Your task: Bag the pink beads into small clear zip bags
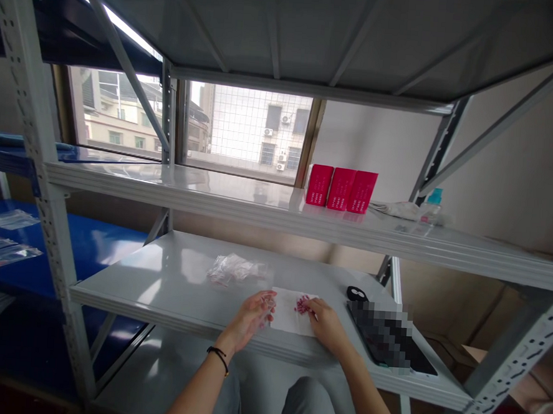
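On the grey shelf lies a white sheet of paper (285,315) between my two hands. A small heap of pink and purple bead-like pieces (301,305) rests on its far right part. My right hand (326,324) reaches into that heap, its fingers drawn together on some of the pieces. To the left of the paper, my left hand (251,316) is raised with its fingers curled round a small clear plastic bag (267,305). What the bag contains is too small to make out. Farther back on the left sits a loose pile of clear plastic bags (233,269).
A black roll of tape (357,294) and a dark flat object (390,339), partly pixelated, lie right of my hand. Above, a shelf (221,197) carries red boxes (341,189), a cloth-like bundle (400,209) and a blue-capped bottle (432,207). A metal upright (48,174) stands left.
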The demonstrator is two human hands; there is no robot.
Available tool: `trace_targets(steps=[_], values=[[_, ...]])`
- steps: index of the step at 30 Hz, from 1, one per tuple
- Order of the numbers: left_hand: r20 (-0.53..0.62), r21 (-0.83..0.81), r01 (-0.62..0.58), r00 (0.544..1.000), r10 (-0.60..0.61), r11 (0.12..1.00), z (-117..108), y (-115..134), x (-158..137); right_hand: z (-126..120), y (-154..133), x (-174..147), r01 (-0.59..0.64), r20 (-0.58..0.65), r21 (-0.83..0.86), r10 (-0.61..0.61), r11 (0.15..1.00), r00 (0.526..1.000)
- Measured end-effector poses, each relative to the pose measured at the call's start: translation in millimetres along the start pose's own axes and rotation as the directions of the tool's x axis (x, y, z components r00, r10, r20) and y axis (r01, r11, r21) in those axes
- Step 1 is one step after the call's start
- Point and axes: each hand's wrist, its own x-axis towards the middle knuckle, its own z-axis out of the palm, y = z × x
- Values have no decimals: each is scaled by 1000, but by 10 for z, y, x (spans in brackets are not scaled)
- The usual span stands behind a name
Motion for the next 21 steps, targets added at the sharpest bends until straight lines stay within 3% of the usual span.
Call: trace_targets(steps=[13, 21], values=[[-19, -6, 0, 1000, 0, 1000, -3, 0, -1, 158, -60, -102, 35, -7, -104, -36, 994, 999], [-19, -18, 4, 1000, -4, 1000, 8, 15, -12, 131, -74, -119, 20, -4, -54, -21, 998, 1000]])
